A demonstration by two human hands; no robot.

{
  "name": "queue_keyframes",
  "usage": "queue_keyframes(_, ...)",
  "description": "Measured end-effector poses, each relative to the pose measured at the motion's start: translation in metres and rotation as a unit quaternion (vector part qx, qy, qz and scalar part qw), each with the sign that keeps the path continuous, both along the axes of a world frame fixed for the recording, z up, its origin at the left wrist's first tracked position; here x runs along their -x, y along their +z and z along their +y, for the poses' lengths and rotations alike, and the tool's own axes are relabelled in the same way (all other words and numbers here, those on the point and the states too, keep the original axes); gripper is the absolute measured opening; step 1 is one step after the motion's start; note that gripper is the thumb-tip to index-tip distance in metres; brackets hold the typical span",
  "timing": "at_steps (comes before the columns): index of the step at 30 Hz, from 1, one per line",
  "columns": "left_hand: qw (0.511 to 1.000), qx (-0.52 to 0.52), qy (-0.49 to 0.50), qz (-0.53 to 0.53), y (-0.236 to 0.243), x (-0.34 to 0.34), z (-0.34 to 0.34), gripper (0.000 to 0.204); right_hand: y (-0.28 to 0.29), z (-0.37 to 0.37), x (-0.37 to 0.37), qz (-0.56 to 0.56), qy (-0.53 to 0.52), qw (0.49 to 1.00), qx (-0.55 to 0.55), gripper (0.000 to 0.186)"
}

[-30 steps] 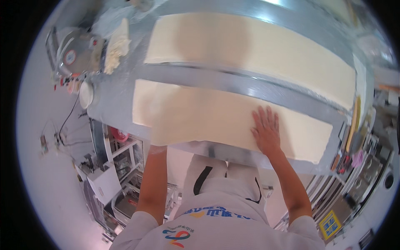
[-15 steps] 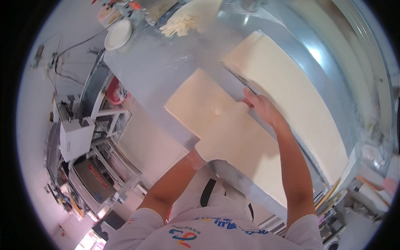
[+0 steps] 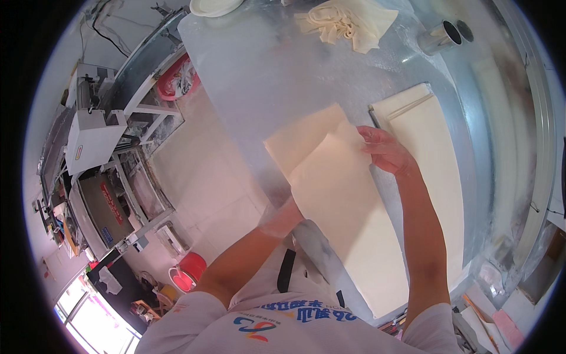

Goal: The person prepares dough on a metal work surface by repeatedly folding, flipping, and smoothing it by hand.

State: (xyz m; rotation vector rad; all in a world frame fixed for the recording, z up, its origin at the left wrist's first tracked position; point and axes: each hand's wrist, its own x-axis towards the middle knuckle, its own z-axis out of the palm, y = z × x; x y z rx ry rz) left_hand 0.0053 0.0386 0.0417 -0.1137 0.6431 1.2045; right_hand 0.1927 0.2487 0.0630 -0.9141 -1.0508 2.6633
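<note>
Blue lettering (image 3: 306, 312), part cut off by folds, runs across the wearer's white shirt (image 3: 354, 342), w/ a multicolored swirl logo (image 3: 253, 330) beside it. Off the counter's near edge, a brown box (image 3: 97, 200) on a rack shows a strip of red print & a small blue panel; the white machine (image 3: 88, 141) above it bears a mark too small to read.

Both arms reach fwd over the near edge of the metal counter (image 3: 265, 76). The R arm, nearly straight, crosses the gap btwn two sheets; the R hand (image 3: 386, 152) bends inward at the wrist, thumb & fingers pinching the R edge of the near dough sheet (image 3: 348, 230). The L forearm slants in low, L hand (image 3: 286, 216) at the sheet's L edge, fingers hidden; can't tell if that grip is spread or pressed together.

The near dough sheet lies lengthwise along the counter's near edge, one layer folded over another, w/ an end strip of the lower layer exposed. The far dough sheet (image 3: 433, 165) lies roughly parallel, twd the far edge. At the counter's L end: crumpled dough (image 3: 354, 23) mid-width, a metal cup (image 3: 439, 38) twd the far corner, a round white dish (image 3: 215, 6) by the near corner.
</note>
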Motion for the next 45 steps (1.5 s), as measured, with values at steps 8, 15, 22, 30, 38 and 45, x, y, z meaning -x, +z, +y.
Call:
queue_keyframes(8,0.990,-0.056,0.131,0.015,-0.019,0.073,-0.019,0.038,0.003,0.003,0.043,-0.157,-0.094,0.975,-0.125,0.045)
queue_keyframes(15,0.800,0.156,0.006,0.580,-0.055,0.079,-0.004,0.021,-0.036,0.001,0.058,-0.227,-0.106,0.933,-0.259,0.030)
queue_keyframes(22,0.762,0.183,0.011,0.621,-0.027,0.082,0.007,0.029,-0.041,-0.014,0.077,-0.331,-0.116,0.796,-0.493,0.022)
queue_keyframes(30,0.502,-0.011,-0.020,0.864,-0.019,0.065,0.008,0.039,-0.032,-0.070,0.056,-0.345,-0.224,0.590,-0.694,0.036)
queue_keyframes(38,0.384,-0.448,-0.316,0.744,-0.031,-0.027,-0.004,0.080,-0.021,-0.310,-0.023,-0.546,-0.164,0.617,-0.542,0.054)
queue_keyframes(45,0.300,-0.295,-0.286,0.861,-0.029,-0.035,0.037,0.095,-0.040,-0.344,-0.050,-0.615,-0.106,0.619,-0.477,0.070)
